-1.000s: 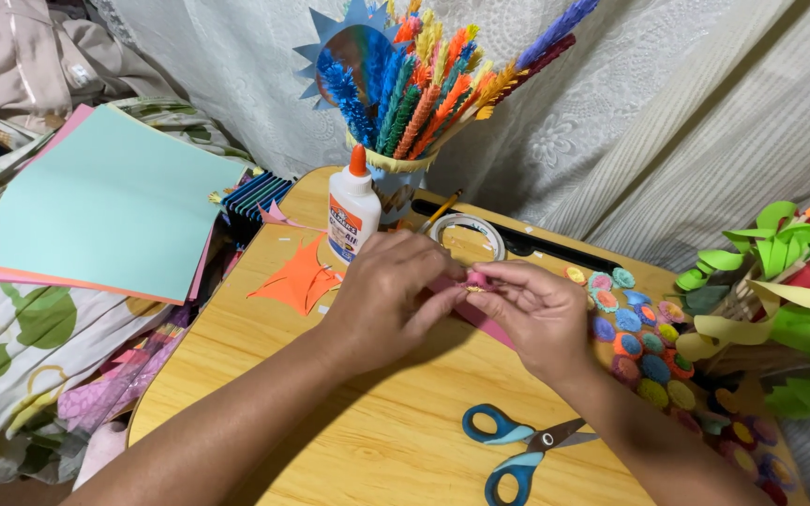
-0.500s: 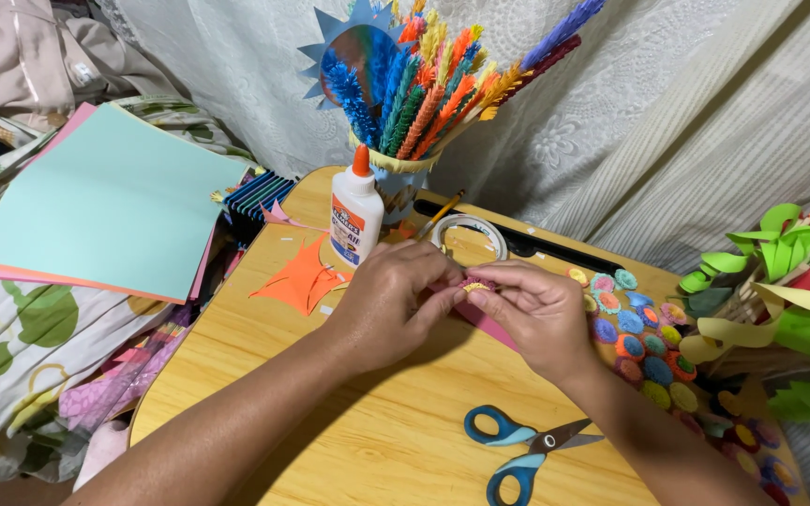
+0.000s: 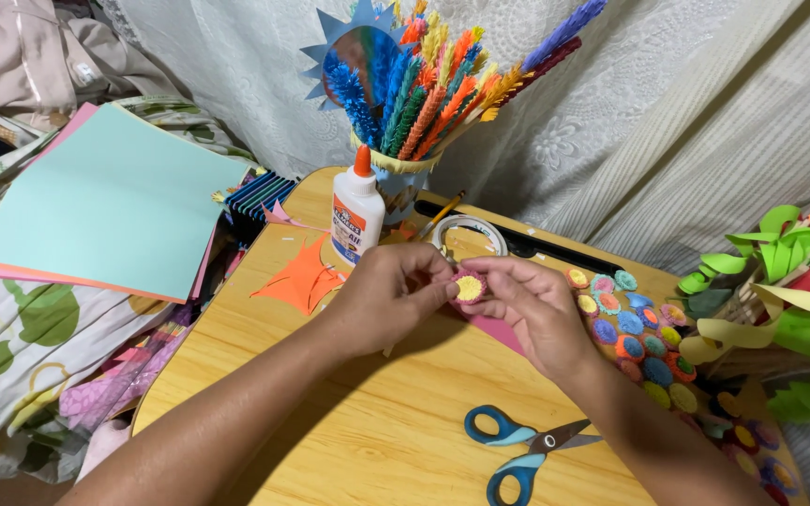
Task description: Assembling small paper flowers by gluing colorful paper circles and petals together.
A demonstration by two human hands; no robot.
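Held item: a small yellow-and-pink paper rosette, located at frame centre, above the wooden table.
Left hand: fingertips are pinched on the rosette's left edge.
Right hand: fingertips are pinched on its right edge.
Key relation: the rosette is held between both hands, equally near each, flat face turned toward the camera.
Nearby: scissors are seen at lower centre; a glue bottle stands above the left hand.
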